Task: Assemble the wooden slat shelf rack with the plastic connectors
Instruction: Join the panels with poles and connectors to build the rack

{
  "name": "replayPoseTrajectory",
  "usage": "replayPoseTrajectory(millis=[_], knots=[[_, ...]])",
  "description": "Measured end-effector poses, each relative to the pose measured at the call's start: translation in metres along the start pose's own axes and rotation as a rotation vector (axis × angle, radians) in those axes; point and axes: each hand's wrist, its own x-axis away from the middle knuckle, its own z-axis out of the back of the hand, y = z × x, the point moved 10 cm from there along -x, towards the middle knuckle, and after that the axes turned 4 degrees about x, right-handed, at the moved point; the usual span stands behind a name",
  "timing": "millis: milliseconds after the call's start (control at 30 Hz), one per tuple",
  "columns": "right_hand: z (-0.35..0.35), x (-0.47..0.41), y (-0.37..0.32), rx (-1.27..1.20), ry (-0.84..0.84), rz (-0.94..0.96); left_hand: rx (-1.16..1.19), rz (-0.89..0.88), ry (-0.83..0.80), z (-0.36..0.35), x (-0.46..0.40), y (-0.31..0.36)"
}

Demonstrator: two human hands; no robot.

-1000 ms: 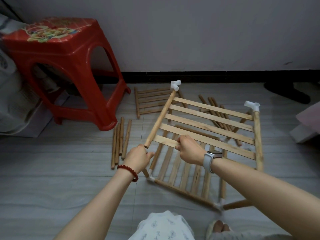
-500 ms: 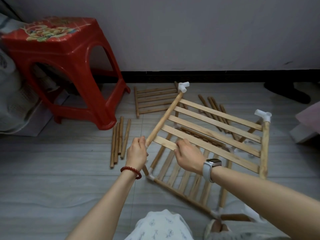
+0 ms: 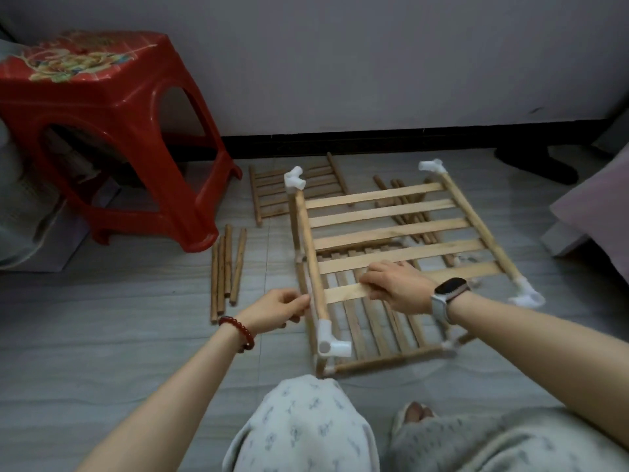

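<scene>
1. I am seeing the slat shelf panel [image 3: 394,229] sitting in the middle of the frame, raised above a lower panel [image 3: 371,332] that is lying on the floor [image 3: 102,335].
2. My right hand [image 3: 398,287] is gripping the nearest slat [image 3: 343,294], its fingers curled over the slat's top edge.
3. My left hand [image 3: 275,310] is sitting just left of the left rail [image 3: 311,257], fingers bent and pinched together at it; I cannot tell how firmly they are holding.
4. White plastic connectors [image 3: 332,342] are capping the panel's 4 corners.
5. 4 loose dowels [image 3: 226,267] are lying left of center, near the red stool [image 3: 112,131] at upper left.
6. Another slat panel [image 3: 272,192] is lying flat near the wall.
</scene>
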Motion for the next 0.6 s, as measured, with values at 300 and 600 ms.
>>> replayPoseTrajectory(millis=[300,600], knots=[[0.012,0.058,0.051,0.38,-0.102,-0.055,0.112,-0.119,0.734,0.086,0.0,0.04],[0.055,0.013,0.03,-0.026,0.252,-0.317,0.368,-0.119,0.493,0.072,-0.084,0.054]])
